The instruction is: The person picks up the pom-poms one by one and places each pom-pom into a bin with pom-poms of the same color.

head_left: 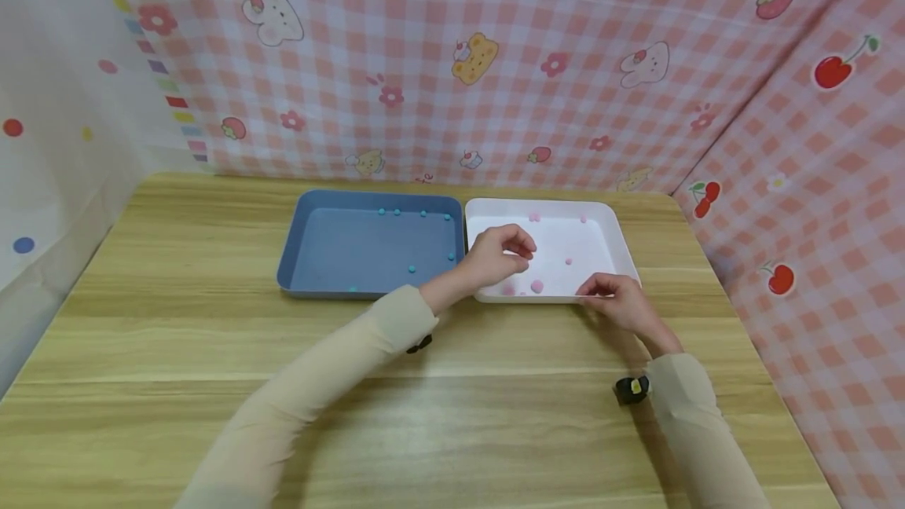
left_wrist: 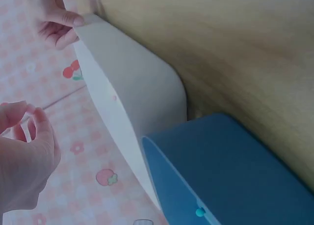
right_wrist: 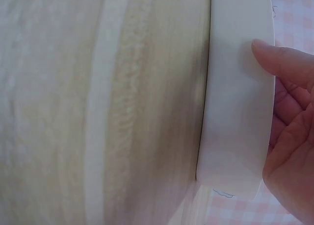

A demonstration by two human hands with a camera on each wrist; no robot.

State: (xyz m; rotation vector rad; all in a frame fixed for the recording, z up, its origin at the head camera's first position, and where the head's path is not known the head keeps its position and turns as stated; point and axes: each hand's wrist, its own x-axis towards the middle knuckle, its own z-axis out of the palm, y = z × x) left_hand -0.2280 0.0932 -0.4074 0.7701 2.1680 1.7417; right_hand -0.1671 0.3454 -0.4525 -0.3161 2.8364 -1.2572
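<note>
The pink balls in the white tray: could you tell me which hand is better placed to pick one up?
Probably the left hand: it hovers over the white tray with fingertips pinched, close to a pink ball. The right hand holds the tray's near rim, seemingly steadying it.

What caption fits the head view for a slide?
Left hand hovers with curled fingers over the white tray of pink balls; right hand holds its near rim, blue tray alongside.
</note>
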